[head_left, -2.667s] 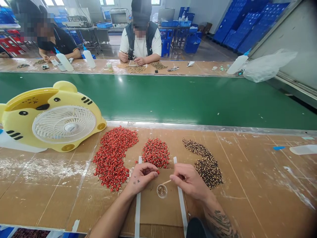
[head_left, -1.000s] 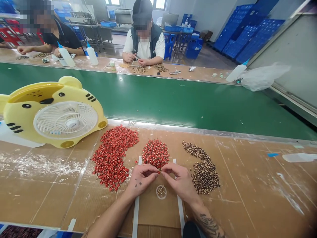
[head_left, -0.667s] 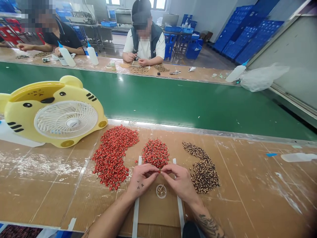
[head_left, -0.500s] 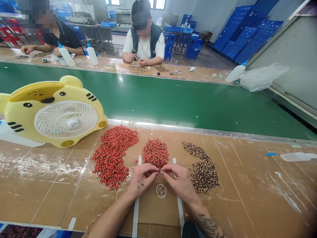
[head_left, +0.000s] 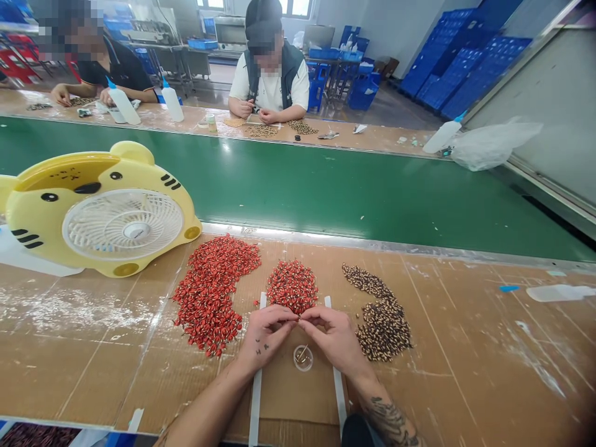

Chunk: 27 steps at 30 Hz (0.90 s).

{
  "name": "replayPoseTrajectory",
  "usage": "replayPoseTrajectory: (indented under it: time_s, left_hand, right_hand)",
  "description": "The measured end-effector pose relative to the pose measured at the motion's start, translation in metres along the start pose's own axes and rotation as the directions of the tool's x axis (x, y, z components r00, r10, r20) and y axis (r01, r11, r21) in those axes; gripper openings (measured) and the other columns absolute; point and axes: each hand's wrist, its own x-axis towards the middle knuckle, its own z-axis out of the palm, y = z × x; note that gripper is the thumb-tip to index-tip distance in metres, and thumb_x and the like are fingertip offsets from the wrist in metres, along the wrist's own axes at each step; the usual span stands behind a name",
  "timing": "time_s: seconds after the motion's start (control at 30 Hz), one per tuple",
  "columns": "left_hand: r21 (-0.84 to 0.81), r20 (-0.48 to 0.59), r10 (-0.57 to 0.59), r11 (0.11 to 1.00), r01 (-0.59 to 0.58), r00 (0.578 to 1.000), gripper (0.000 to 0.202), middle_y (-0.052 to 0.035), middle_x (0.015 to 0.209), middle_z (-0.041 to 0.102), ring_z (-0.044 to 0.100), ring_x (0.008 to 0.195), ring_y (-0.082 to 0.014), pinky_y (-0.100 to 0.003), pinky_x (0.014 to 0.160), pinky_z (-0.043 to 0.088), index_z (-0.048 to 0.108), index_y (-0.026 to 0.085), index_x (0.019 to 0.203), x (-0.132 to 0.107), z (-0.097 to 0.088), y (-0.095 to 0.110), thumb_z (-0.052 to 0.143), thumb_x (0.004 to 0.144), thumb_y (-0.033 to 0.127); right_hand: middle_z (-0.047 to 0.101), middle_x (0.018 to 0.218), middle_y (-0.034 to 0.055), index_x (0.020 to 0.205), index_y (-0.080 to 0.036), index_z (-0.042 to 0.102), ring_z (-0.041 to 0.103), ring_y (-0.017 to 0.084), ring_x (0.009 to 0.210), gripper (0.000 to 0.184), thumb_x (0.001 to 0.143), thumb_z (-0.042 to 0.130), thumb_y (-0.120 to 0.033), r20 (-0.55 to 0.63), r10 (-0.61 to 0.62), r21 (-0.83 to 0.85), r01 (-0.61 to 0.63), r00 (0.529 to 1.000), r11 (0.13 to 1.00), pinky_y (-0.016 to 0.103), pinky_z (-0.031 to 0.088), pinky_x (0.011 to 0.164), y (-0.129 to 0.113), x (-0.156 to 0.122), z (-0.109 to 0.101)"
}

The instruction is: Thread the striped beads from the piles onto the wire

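Over a brown cardboard sheet (head_left: 298,397), your left hand (head_left: 267,335) and your right hand (head_left: 333,338) closed, pinching a tiny red bead (head_left: 298,317) between them, a round clear plastic cup (head_left: 303,358) just below, a heap of red beads (head_left: 292,287) just above

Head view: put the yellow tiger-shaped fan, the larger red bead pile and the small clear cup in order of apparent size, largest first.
1. yellow tiger-shaped fan
2. larger red bead pile
3. small clear cup
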Motion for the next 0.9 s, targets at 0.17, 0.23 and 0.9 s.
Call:
replayPoseTrajectory:
  time_s: [0.17,0.23,0.9]
  left_hand:
    - [-0.019,-0.001,-0.007,1.000,0.007,1.000,0.015,-0.0076,0.088,0.078,0.071,0.079,-0.0187,-0.028,0.075,0.055,0.079,0.021,0.090,-0.001,-0.001,-0.002,0.065,0.088,0.020]
    - [-0.004,-0.004,-0.019,1.000,0.019,1.000,0.016,-0.0072,0.086,0.078,0.071,0.077,-0.0184,-0.027,0.073,0.054,0.080,0.022,0.090,-0.001,-0.001,-0.002,0.064,0.088,0.021]
    - [0.110,0.019,-0.117,0.987,0.114,0.993,0.014,-0.0030,0.067,0.072,0.060,0.058,-0.0143,-0.022,0.056,0.045,0.076,0.018,0.078,-0.003,0.001,-0.005,0.063,0.081,0.017]
  right_hand:
    - [0.075,0.086,0.0059,0.084,-0.021,0.077,0.069,0.019,0.079,0.014,0.087,0.064,-0.026,0.038,-0.025,0.046,0.023,0.999,0.999,0.030,0.054,0.075,-0.002,0.003,-0.002]
    - [0.076,0.087,0.0064,0.086,-0.020,0.078,0.069,0.019,0.079,0.016,0.088,0.063,-0.026,0.066,-0.020,0.062,0.016,0.998,0.998,0.030,0.053,0.075,-0.002,0.003,-0.003]
    - [0.073,0.073,0.0024,0.078,-0.016,0.077,0.063,0.016,0.065,0.015,0.080,0.065,-0.025,0.232,0.117,0.118,-0.147,0.966,0.982,0.025,0.047,0.061,0.017,0.015,-0.003]
